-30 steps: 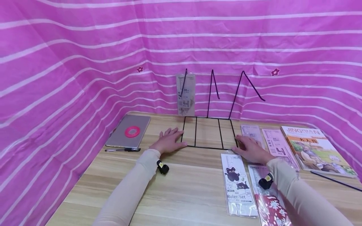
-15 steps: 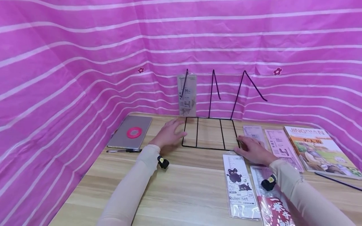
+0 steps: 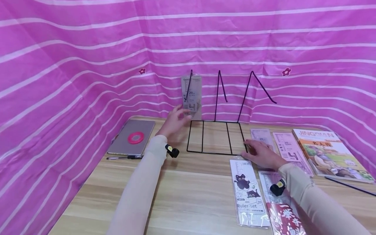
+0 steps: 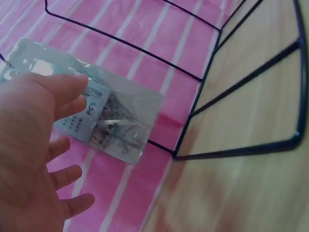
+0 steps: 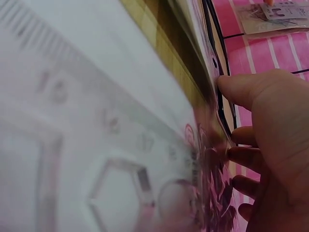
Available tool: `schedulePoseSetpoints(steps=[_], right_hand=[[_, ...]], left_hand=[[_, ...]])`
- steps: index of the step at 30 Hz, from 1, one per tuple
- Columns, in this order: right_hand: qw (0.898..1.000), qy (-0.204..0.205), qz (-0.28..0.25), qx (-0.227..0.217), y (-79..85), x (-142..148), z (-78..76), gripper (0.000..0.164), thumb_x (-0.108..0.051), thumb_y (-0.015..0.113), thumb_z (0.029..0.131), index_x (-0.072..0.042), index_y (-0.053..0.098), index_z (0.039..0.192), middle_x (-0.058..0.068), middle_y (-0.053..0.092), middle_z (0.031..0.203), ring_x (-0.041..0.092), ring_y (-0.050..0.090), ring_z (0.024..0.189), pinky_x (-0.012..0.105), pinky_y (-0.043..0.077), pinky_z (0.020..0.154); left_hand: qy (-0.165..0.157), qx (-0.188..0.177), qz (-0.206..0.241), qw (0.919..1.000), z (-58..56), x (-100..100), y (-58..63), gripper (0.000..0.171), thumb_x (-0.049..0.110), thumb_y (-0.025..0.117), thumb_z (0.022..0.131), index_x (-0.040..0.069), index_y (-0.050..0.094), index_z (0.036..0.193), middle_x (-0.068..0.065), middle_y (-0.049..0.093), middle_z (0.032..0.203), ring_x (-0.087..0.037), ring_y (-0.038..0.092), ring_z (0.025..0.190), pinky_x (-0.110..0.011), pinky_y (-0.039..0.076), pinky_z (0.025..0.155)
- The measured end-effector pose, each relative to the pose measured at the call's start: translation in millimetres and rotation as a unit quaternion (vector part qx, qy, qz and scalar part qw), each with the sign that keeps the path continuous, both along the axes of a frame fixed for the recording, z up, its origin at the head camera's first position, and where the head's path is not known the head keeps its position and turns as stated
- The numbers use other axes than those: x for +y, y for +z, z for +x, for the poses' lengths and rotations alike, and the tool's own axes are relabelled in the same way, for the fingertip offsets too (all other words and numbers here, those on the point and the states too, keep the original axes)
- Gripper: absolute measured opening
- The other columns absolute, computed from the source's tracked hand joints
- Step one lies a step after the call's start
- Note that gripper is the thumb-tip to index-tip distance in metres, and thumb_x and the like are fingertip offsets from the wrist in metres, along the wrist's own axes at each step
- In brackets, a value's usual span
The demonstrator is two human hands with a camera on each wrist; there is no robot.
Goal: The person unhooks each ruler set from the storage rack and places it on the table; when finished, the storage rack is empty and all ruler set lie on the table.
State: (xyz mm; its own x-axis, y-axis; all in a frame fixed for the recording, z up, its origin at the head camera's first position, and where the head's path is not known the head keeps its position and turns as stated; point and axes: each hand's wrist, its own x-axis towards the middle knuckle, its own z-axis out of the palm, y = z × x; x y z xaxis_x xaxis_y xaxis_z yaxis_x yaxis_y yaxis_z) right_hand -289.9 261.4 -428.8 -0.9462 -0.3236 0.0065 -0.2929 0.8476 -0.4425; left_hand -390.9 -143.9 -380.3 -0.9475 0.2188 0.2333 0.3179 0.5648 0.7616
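black wire rack [image 3: 229, 138] held a clear packet [image 3: 194, 93] on its left hook. i judged this a reach for it, next needing gentle handling: left hand [image 3: 175, 121] spread nearby, right hand [image 3: 262, 154] loosely touching the rack's corner.

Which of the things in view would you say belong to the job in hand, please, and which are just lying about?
Probably the job:
- rack, right hand at its corner
- hung pack, left hand near it
- loose packs

Seemingly just lying about:
- notebook
- pink ring
- pen
- magazine
- black rod, though its use is unclear
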Motion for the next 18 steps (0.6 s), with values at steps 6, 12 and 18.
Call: schedulePoseSetpoints(steps=[6,12,18], right_hand=[[1.000,-0.004,-0.006,-0.002,0.1,-1,-0.9,0.078,-0.051,0.065,0.102,-0.002,0.043,0.158,0.028,0.041,0.163,0.053,0.035,0.149,0.072,0.026,0.122],[1.000,-0.006,-0.009,-0.007,-0.2,-1,-1.0,0.078,-0.051,0.066,0.101,-0.002,0.043,0.158,0.028,0.041,0.162,0.053,0.036,0.149,0.072,0.027,0.122],[1.000,-0.006,-0.002,0.009,-1.7,-2,-0.2,0.075,-0.048,0.067,0.101,-0.002,0.045,0.156,0.028,0.041,0.163,0.054,0.035,0.149,0.073,0.024,0.121]], left_hand=[[-0.008,0.003,0.059,0.9982,-3.4,3,10.2,0.044,0.039,0.066,0.104,0.020,0.063,0.144,-0.010,0.027,0.172,-0.039,0.054,0.140,-0.058,0.050,0.113],[0.013,0.010,0.068,0.9975,0.2,6,16.8,0.041,0.043,0.065,0.104,0.024,0.065,0.140,-0.006,0.039,0.162,-0.033,0.047,0.141,-0.060,0.047,0.113],[0.005,0.024,0.085,0.9961,0.4,12,20.8,0.042,0.038,0.066,0.105,0.020,0.064,0.142,-0.010,0.050,0.150,-0.033,0.048,0.139,-0.057,0.046,0.115]])
